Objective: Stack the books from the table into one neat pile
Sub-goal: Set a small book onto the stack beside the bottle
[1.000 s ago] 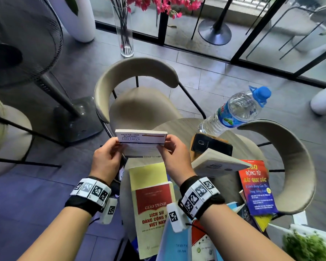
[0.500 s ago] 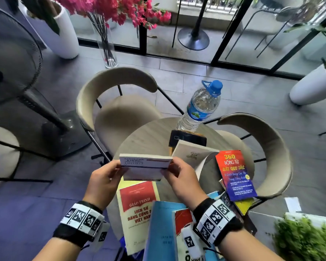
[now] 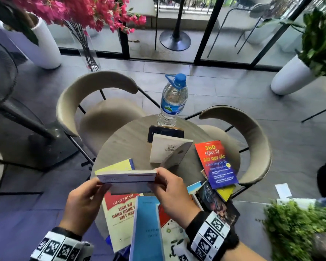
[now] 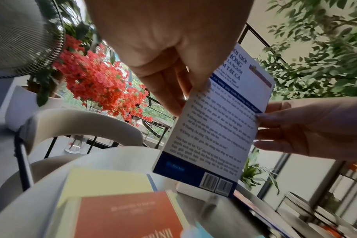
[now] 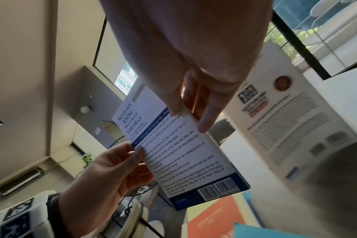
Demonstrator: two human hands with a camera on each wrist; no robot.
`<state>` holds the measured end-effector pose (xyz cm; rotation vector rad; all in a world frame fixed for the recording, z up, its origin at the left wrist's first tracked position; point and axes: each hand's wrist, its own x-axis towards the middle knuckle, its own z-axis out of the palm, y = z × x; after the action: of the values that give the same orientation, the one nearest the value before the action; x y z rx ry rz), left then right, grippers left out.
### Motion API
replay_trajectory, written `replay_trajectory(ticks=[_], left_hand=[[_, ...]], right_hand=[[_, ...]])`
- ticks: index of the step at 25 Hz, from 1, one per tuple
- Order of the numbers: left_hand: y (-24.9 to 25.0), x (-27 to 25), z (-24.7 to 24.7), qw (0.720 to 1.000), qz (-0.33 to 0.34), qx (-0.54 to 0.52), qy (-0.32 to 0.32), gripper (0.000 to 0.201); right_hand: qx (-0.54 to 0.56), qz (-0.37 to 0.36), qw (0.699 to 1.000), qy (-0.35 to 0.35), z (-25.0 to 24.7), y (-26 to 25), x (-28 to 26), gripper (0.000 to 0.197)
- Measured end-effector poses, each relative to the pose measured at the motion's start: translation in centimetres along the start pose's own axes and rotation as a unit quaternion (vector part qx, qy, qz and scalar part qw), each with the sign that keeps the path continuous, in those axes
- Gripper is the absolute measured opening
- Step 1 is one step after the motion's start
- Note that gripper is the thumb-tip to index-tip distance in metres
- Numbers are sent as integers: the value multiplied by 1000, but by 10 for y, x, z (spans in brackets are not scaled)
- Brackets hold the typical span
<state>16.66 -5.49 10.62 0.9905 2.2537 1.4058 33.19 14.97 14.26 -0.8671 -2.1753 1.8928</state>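
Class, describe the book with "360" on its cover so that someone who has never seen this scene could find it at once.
Start at the round table with the water bottle standing at its far edge. Follow the right-hand rim, near the right chair: the 360 book lies flat there on a yellow book. Only its cover runs from red down to blue, with yellow lettering.

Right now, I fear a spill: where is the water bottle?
In the head view the water bottle stands upright at the table's far edge, just behind the phone, between two chairs.
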Motion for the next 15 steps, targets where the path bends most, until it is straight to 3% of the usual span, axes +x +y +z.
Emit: replay_trajectory(ticks=[6, 10, 15], left_hand=[[12, 3, 75, 997, 29, -4, -69, 13], [6, 20, 113, 996, 44, 16, -78, 15], [-7, 51, 131, 990, 52, 120, -51, 8]], right_hand=[[-55, 34, 997, 39, -64, 41, -17, 22], [-94, 51, 992, 71, -96, 63, -3, 15], [-129, 45, 985, 102, -101, 71, 22, 10]])
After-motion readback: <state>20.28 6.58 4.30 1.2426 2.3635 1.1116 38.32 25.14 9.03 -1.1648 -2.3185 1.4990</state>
